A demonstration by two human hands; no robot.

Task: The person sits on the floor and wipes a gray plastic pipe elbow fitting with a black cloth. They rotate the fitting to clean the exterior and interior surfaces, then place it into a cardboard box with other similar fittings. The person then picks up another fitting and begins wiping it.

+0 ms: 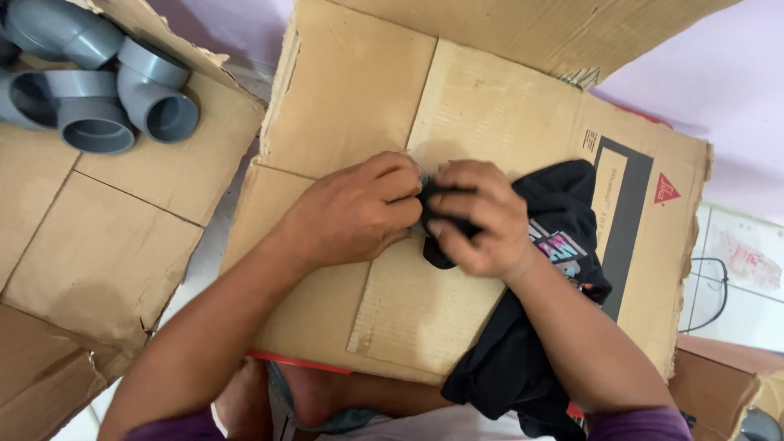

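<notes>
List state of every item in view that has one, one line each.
left hand: fingers curled shut on something small, hidden.
right hand: fingers shut on black cloth.
black cloth: crumpled, one end bunched in the right hand, the rest draped off the near edge of the flattened cardboard.
flattened cardboard: opened out, lying flat, edges torn.
grey pipe elbows: loose, clustered on second cardboard sheet, untouched.

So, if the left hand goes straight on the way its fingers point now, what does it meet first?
The left hand points toward the right hand, so it would probably meet that hand and the black cloth it grips; they look almost touching already.
</notes>
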